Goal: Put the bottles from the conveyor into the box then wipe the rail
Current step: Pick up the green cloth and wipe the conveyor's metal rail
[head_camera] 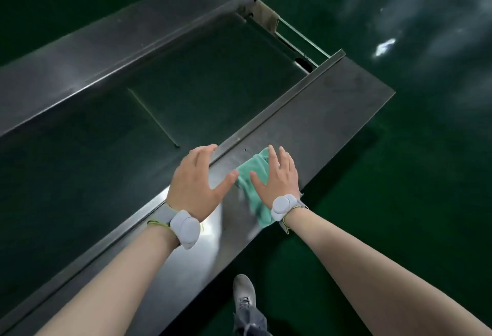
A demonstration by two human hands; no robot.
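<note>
A green floor [399, 202] surrounds the steel conveyor, whose belt [133, 136] holds no bottles. Wiping is in hand: the right hand [277, 176], fingers spread, presses the cloth [251, 169] flat on the near rail [319, 112]. The left hand [195, 184] hovers with fingers wide. Next, slide the cloth along the rail.

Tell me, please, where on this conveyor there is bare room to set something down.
The dark belt between the far rail and near rail is bare. The near rail is free beyond the cloth. It is crowded only where the left hand and right hand work.

Glossy green floor [399, 202], pale reflections
</note>
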